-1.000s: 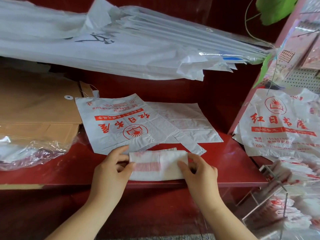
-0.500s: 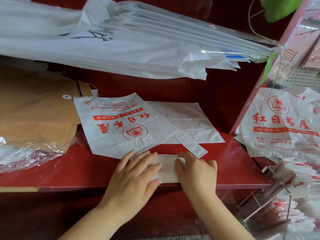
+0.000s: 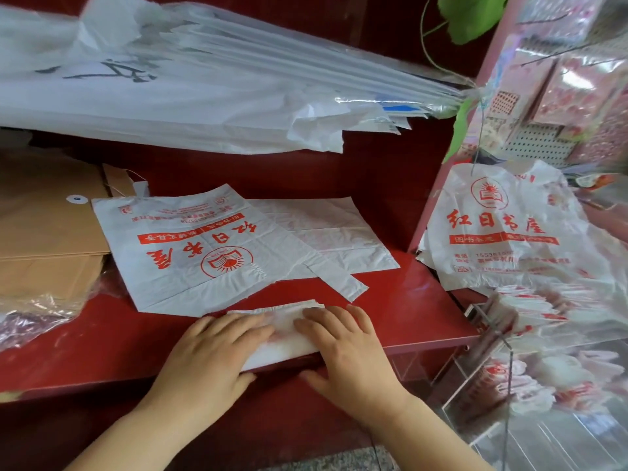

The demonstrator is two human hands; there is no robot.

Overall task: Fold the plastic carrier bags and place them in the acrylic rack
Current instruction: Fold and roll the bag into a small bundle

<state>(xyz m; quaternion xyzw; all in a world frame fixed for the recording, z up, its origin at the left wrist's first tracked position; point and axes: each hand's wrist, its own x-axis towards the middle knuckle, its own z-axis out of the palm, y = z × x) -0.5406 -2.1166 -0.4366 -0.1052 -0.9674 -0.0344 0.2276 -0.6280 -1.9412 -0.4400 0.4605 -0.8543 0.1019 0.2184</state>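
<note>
Surface: a glossy red shelf (image 3: 407, 300) against a red back wall, its front edge running left to right just under the person's wrists. Item in work: one folded bag (image 3: 289, 345), white with faint red print, a narrow packet at the shelf's front edge, long axis left to right. State of the left hand (image 3: 210, 355): flat, fingers straight and slightly spread, pressing down on the packet's left half. State of the right hand (image 3: 343, 348): likewise flat, palm down on the right half, thumb over the shelf's front edge; the fingertips of the two hands nearly meet over the middle. Beyond the hands: an unfolded printed bag (image 3: 190, 253) lying flat, overlapping a plain white bag (image 3: 333, 232) further right. Far left of the left hand: brown envelopes (image 3: 44, 232). Above and beyond: a sagging stack of large white sheets (image 3: 170, 90). Right of the right hand and lower than the shelf: the clear acrylic rack (image 3: 499, 334), holding stored bags (image 3: 530, 379); above it, a pile of loose printed bags (image 3: 503, 232). Judgement: the fold looks complete and is being flattened; the packet must travel rightward, short end leading, and the right hand is the nearer one for that carry.
</note>
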